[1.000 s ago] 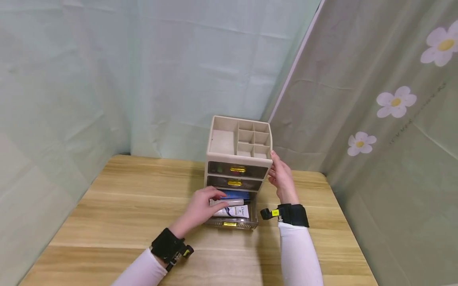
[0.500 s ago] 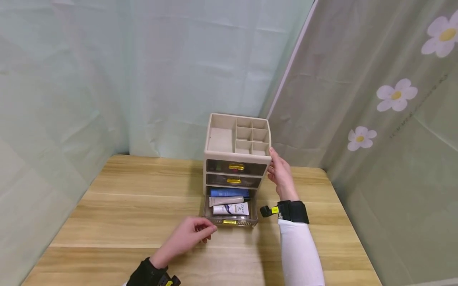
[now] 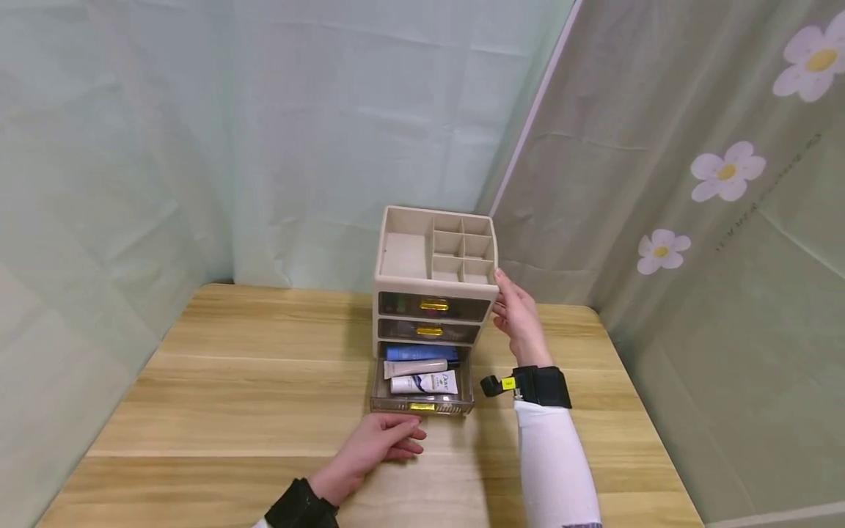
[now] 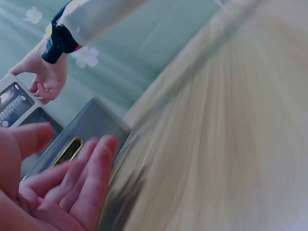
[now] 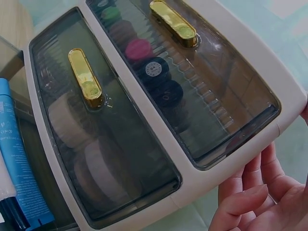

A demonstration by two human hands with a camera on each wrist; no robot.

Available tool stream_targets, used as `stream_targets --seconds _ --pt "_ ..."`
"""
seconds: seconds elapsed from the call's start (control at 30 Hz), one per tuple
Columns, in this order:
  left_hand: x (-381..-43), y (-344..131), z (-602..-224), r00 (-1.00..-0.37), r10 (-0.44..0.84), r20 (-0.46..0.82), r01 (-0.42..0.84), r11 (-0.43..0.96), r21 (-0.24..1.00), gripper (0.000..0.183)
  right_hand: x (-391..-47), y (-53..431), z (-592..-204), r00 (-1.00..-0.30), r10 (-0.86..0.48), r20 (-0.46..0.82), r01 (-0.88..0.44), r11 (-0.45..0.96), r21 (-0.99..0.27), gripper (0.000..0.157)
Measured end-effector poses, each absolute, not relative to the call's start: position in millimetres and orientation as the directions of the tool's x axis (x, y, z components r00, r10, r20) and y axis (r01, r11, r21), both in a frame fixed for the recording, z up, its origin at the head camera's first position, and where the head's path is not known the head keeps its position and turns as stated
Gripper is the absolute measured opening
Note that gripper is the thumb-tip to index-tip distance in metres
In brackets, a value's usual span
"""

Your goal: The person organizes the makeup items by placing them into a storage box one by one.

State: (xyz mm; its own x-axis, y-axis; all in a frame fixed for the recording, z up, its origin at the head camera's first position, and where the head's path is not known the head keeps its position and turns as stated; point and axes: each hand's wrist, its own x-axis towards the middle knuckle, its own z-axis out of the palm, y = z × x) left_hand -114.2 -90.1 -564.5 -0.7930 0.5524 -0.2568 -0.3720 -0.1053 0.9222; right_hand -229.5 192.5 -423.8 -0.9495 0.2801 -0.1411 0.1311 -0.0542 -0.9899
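A beige desktop organizer (image 3: 429, 287) stands on the wooden table, its bottom drawer (image 3: 394, 405) pulled out toward me. Inside that drawer lie a blue tube (image 3: 417, 353), a pale tube (image 3: 413, 368) with a dark cap and a white Dove tube (image 3: 425, 383), side by side. My left hand (image 3: 376, 446) is just in front of the drawer, fingers loosely bent with nothing in them. In the left wrist view its fingers (image 4: 94, 187) overlap the drawer's gold handle (image 4: 68, 151); contact cannot be told. My right hand (image 3: 521, 323) rests against the organizer's right side near the top front corner.
Two closed drawers with gold handles (image 5: 85, 77) sit above; dark and pink caps (image 5: 139, 50) and round items show through their fronts. Divided compartments (image 3: 449, 243) top the organizer. Wooden table (image 3: 251, 381) extends around it, with curtains (image 3: 317, 147) behind and at the right.
My left hand has left the tubes in the drawer, drawn back toward me, then shifted right and slightly forward to the drawer's front. My right hand stays at the organizer's side.
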Motion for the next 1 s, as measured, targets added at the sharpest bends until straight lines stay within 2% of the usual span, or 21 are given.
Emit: stream_targets --seconds 0.27,0.47,0.8,1.0 --pt "-116 -78 -566 -0.779 0.553 -0.296 -0.492 -0.246 0.835 0.064 -230 192 -422 -0.949 0.282 -0.143 0.140 -0.032 -0.990 0.072" --pt "-121 -72 -570 -0.775 0.547 -0.316 -0.512 -0.252 0.821 0.071 -229 192 -424 -0.947 0.285 -0.150 0.142 -0.050 -0.989 0.076" --pt "-116 -65 -580 -0.804 0.503 -0.317 -0.488 -0.252 0.836 0.055 -220 193 -429 -0.940 0.307 -0.150 0.143 -0.045 -0.989 0.072" --pt "-124 -66 -579 -0.806 0.493 -0.329 -0.495 -0.254 0.831 0.053 -225 192 -425 -0.945 0.296 -0.139 0.131 -0.048 -0.990 0.076"
